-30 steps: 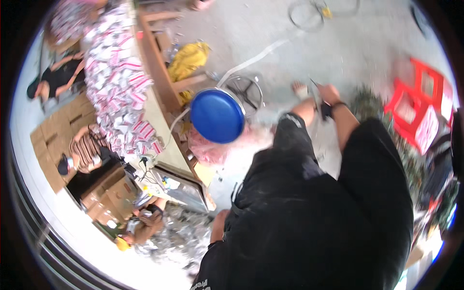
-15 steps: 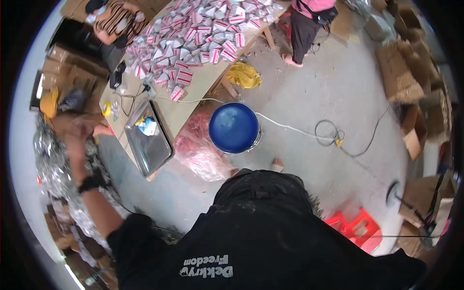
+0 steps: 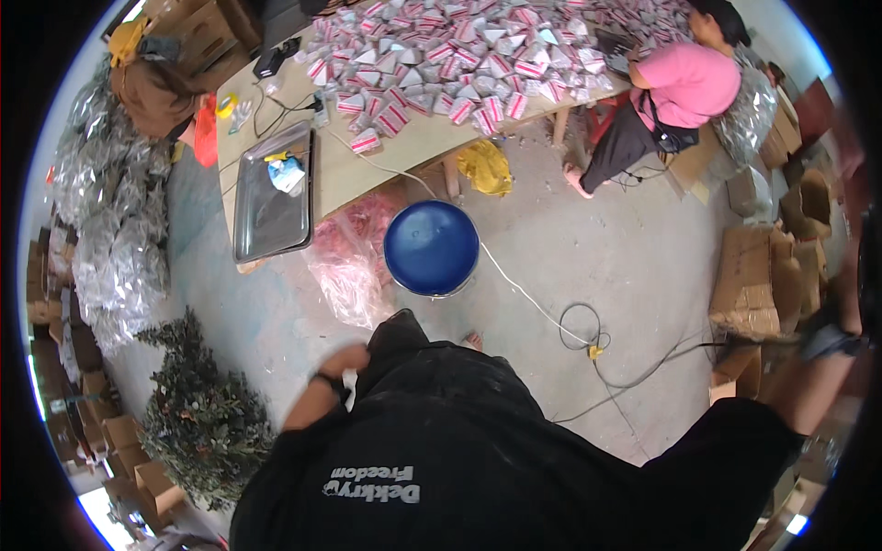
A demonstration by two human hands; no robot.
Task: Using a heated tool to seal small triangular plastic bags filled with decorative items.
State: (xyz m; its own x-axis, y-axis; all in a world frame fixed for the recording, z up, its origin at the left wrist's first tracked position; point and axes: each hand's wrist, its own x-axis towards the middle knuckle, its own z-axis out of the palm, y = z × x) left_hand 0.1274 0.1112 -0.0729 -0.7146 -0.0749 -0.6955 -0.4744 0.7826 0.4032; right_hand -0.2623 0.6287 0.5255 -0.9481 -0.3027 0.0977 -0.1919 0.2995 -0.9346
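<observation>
My left hand (image 3: 347, 359) is beside my left thigh, below a dark wristband. It is smeared by motion, and its fingers do not show clearly. At the far right rim is my right hand (image 3: 851, 308), stretched out, dark and partly cut off. A dark grey thing (image 3: 827, 342) lies at or around that wrist, and a thin dark cable or rod (image 3: 753, 343) runs up to it. Whether the right fingers grip anything is hidden. In front of my legs stands a round blue-topped stool or bucket (image 3: 432, 248).
Many small wrapped packets (image 3: 450, 64) cover the wooden table (image 3: 367, 188), with a dark tray (image 3: 273, 207) near its corner. A person in pink (image 3: 689, 83) sits at its right. Cables (image 3: 588, 349) cross the floor. A bushy artificial tree (image 3: 202, 422) and cardboard boxes (image 3: 749, 280) flank me.
My view has swung leftward and back. My left arm has dropped from outstretched to beside my thigh. My right arm now reaches out to the right; the red stools have left view.
</observation>
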